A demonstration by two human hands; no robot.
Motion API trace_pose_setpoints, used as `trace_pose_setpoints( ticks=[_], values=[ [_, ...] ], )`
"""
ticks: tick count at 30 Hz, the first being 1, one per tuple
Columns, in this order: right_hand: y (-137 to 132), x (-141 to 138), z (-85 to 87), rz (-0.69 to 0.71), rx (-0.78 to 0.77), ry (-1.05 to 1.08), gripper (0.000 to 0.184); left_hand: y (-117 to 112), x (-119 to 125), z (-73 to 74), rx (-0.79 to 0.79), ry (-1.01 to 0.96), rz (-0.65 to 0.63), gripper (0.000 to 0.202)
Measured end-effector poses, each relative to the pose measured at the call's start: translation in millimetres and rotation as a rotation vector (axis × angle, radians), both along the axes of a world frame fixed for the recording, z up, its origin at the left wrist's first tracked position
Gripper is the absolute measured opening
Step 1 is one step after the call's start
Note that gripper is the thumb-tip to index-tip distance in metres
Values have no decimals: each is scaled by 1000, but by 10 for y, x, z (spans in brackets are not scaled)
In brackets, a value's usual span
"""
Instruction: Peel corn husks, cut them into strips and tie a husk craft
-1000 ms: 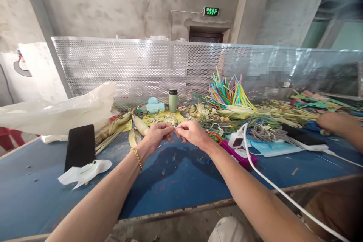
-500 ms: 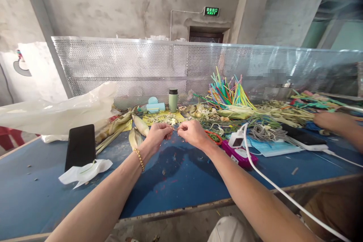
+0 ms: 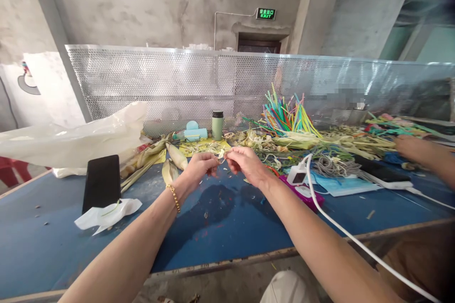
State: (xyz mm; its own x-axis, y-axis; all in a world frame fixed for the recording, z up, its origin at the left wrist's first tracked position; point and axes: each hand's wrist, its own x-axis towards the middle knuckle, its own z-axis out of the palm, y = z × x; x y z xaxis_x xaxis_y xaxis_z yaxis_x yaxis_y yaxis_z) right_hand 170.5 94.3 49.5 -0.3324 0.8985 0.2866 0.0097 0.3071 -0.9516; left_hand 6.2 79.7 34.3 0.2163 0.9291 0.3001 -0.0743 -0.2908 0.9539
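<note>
My left hand [image 3: 199,169] and my right hand [image 3: 246,165] are raised over the table, close together with a small gap between them. Fingers and thumb of each are pinched. Between the fingertips shows a thin pale strip [image 3: 222,156], too small to name surely; it blends with the plant scraps behind. Just left of my left hand lie ears of corn in pale husks [image 3: 177,156]. Beyond the hands, a yellow sheet [image 3: 225,144] carries shredded plant bits, with a green tumbler [image 3: 217,126] standing behind it.
Colourful pipe cleaners [image 3: 287,116] stand among dried husks [image 3: 337,142] at the back right. Nearer are a white charger [image 3: 296,175], a purple box [image 3: 305,195] and a trailing cable. A black phone [image 3: 102,182] leans left. Another person's hand [image 3: 412,149] works at far right.
My right hand has turned slightly and its fingers are more raised and spread. The pale strip between my fingertips now shows more clearly. The left hand has barely moved.
</note>
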Motion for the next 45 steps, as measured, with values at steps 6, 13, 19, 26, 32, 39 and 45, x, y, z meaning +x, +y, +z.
trace_pose_setpoints(
  ticks=[6, 13, 19, 26, 32, 39, 45],
  values=[
    [-122, 32, 25, 405, -181, -29, 24, 47, -44, 8, 76, 16, 247, 18],
    [-44, 46, 53, -46, 103, -94, 33, 43, -17, -7, 65, -28, 238, 18],
    [21, -13, -16, -180, 367, -237, 28, -4, 84, -35, 68, 90, 136, 18],
    [-33, 55, 81, -133, 163, -147, 25, -49, 59, 39, 49, 91, 36, 13],
    [-2, 54, 38, -44, 176, -104, 25, -6, 48, 10, 66, 197, 65, 9],
    [10, 81, 44, 27, 151, -114, 23, 60, -29, 24, 182, 300, 143, 14],
    [-18, 96, 93, 3, 152, -112, 23, 59, -42, 36, 60, 181, 248, 17]
  ],
)
